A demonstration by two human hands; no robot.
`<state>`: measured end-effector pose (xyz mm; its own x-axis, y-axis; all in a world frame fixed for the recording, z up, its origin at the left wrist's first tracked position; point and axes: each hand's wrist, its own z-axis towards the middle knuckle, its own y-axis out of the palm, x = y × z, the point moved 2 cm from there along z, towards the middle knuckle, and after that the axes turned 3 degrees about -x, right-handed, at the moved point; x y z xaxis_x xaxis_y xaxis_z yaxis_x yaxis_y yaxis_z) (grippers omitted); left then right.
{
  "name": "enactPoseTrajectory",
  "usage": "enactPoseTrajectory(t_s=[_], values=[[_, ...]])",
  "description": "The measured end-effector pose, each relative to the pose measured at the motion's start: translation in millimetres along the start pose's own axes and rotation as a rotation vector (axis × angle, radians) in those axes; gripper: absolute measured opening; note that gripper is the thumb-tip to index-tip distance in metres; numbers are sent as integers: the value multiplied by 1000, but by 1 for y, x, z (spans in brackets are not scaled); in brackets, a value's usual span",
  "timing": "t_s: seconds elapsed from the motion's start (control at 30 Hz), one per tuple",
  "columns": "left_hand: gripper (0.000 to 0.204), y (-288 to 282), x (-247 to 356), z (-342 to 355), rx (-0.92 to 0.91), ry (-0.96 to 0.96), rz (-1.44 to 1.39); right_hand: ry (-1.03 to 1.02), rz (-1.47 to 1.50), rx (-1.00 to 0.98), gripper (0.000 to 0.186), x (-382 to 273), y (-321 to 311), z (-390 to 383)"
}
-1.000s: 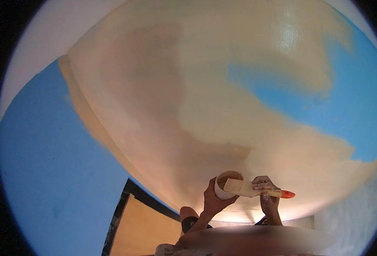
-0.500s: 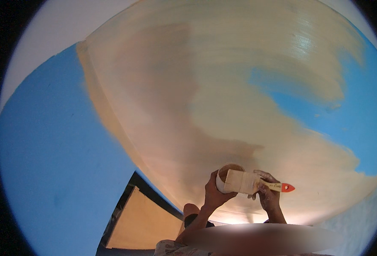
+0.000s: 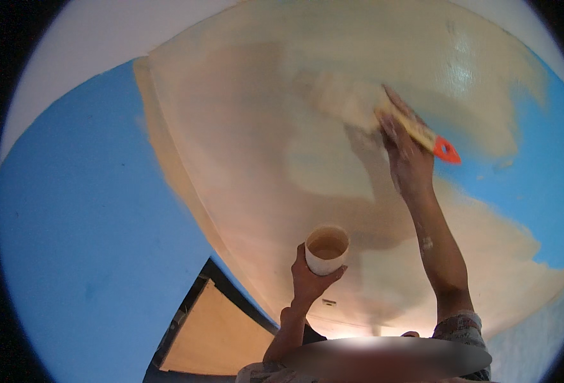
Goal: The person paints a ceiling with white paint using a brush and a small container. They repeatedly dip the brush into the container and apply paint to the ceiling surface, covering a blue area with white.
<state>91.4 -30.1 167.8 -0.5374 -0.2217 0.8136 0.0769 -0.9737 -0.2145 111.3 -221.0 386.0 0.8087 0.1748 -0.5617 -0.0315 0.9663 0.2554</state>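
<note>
My right hand (image 3: 407,153), flecked with paint, grips a wide paintbrush (image 3: 425,134) with a pale wooden handle and red tip, up against the middle of the wall (image 3: 224,121), where a beige coat partly covers bright blue. The bristles are blurred against that surface. Lower down, my left hand (image 3: 311,281) holds a white cup (image 3: 326,260) upright, with beige liquid inside, away from the brush.
A blue wall (image 3: 78,210) meets the beige one at a corner on the left, under a white band (image 3: 78,51). Below is a dark-framed opening with a tan panel (image 3: 205,332). A paler bluish surface (image 3: 534,313) lies at the lower right.
My right hand has lifted the brush from over the cup up to the middle of the wall. The cup in my left hand has moved slightly lower and left.
</note>
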Motion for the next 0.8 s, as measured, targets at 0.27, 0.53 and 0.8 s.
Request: enactPoseTrajectory(t_s=[0.27, 0.53, 0.8], values=[[83, -1, 2, -3, -31, -123, 46, -311, -38, -90, 44, 5, 59, 139], [84, -12, -3, -8, -35, -116, 49, -354, -294, -99, 44, 14, 83, 184], [84, -28, -13, -4, -31, -86, 17, -520, -416, -11, 33, 26, 104, 206]])
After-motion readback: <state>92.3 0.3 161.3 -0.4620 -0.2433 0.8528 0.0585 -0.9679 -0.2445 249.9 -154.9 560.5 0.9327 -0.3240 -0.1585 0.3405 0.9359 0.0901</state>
